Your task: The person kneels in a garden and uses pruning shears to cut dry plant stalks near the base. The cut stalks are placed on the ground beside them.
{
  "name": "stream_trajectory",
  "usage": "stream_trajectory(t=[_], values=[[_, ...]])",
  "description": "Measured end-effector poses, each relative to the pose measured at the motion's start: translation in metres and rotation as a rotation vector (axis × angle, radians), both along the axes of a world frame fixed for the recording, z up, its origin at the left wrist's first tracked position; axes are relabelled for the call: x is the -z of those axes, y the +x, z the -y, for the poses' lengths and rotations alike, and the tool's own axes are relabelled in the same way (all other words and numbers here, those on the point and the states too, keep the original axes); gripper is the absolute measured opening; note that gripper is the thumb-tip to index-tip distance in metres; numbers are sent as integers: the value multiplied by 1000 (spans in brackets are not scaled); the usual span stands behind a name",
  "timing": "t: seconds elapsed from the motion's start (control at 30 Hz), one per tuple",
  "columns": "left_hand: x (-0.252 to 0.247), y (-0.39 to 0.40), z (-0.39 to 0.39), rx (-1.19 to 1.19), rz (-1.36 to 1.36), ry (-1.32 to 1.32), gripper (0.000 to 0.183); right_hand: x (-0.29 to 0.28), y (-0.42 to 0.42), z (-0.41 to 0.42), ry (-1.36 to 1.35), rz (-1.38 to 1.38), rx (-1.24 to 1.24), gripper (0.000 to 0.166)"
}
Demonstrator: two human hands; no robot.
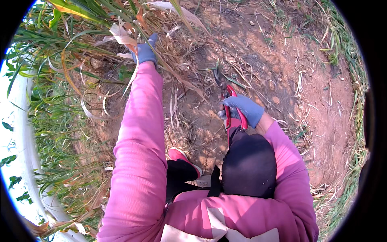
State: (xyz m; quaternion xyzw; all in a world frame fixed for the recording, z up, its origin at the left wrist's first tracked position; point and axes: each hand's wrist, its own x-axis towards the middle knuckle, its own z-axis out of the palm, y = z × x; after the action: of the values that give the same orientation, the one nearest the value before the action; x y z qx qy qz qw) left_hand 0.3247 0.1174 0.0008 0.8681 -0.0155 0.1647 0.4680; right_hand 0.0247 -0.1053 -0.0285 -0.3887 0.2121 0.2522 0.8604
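My left hand (146, 51), in a grey-blue glove, reaches out at the upper left among tall grass-like plants with green leaves (87, 15) and dry tan leaves (124, 36). Leaves partly cover its fingers, so whether it grips a stalk is unclear. In my right hand (243, 109), also gloved, is a pair of pruning shears (229, 90) with red handles and a dark curved blade. The shears point away from me over bare soil, to the right of the plants and apart from them.
Reddish soil (326, 133) strewn with dry straw lies ahead and to the right. Green grass (347, 45) edges it at the far right. More leafy plants (54, 115) stand along the left, beside a pale curved band (25, 121). A red shoe (181, 157) shows below.
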Motion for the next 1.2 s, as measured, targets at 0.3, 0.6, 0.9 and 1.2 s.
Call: stream_trajectory(t=[0.3,0.6,0.9,1.2], values=[[14,26,-22,219,-369,-420,57,14,-10,0,300,-216,-287,42],[9,0,-4,300,-390,-515,31,33,32,7,-83,-112,-144,31],[29,4,-24,298,-346,-677,44,71,186,-16,-1623,441,-857,49],[30,25,-39,428,-349,-798,37,142,213,-56,-1587,503,-889,46]])
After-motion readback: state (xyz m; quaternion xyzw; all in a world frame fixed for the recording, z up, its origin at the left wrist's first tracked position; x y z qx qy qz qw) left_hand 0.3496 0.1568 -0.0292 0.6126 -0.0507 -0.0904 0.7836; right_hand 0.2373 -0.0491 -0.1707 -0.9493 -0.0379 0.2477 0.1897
